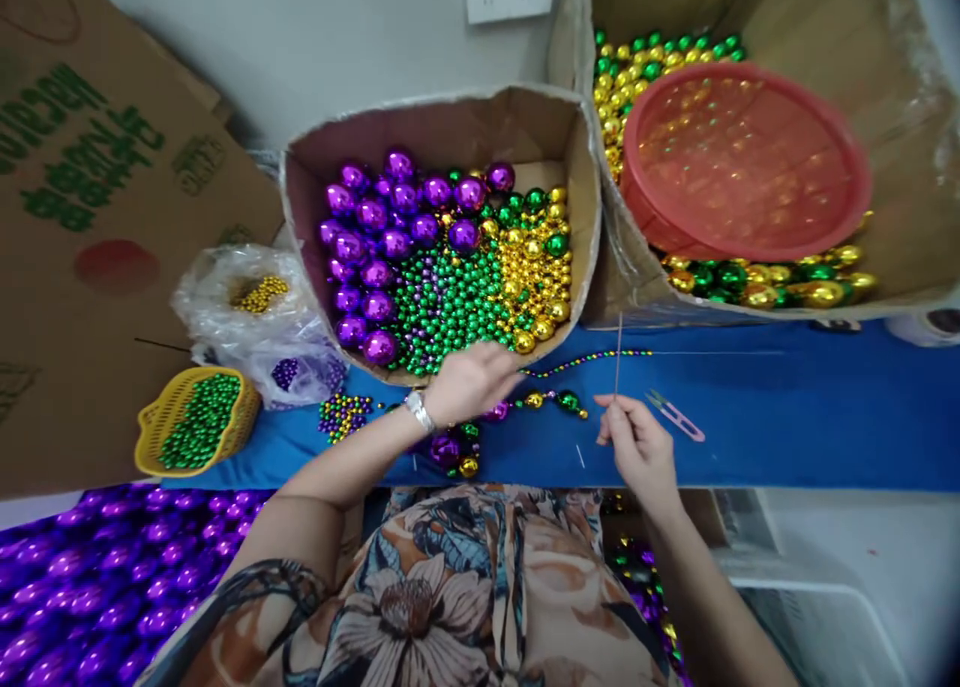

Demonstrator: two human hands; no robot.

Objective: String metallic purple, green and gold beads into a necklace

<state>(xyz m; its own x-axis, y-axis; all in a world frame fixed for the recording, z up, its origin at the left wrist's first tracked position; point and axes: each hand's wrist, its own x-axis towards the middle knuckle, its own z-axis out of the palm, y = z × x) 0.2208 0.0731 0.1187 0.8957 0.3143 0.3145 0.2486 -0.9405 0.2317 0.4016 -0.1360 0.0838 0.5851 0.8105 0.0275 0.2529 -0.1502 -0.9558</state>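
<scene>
My left hand (476,382) is at the front rim of a cardboard box (591,257) of purple, green and gold beads. Its fingers are blurred, so I cannot see whether they hold a bead. Upright between the thumb and fingers of my right hand (636,449) is a long thin needle (619,352). A string of small beads (577,361) runs along the blue cloth behind it, its bare thread stretching right. Nearer me lies a strand of larger beads (534,400), partly hidden by my left wrist. Pink thread snips (679,417) lie right of my right hand.
A yellow basket (142,445) of green beads stands at left, beside plastic bags (214,285) of beads and a loose bead pile (343,417). At back right, a red basin (750,247) sits in a bigger carton (911,217). Purple beads (112,587) fill the lower left.
</scene>
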